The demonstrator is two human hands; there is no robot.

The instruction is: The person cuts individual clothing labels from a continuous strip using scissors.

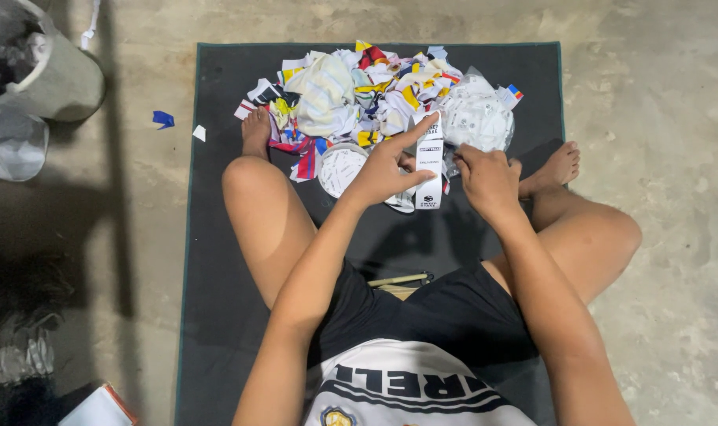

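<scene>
A dark mat [217, 237] on the concrete floor carries a large, seemingly unsorted heap of printed scraps [374, 95]. The left hand [386, 170] pinches a white label strip [430, 170]; the right hand [489, 177] curls closed beside it, its grip hidden.

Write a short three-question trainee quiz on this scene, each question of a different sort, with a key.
1. True or false: the left hand holds a long white printed strip.
2. Multiple choice: the pile of colourful scraps lies A) in the grey bucket, B) on the dark mat in front of the person, C) on the bare concrete floor.
3. Fill in: the pale stick-like tool lies on the mat between the person's ____.

Key: 1 true; 2 B; 3 legs. The right hand is beside the strip; whether it grips it cannot be told.
</scene>
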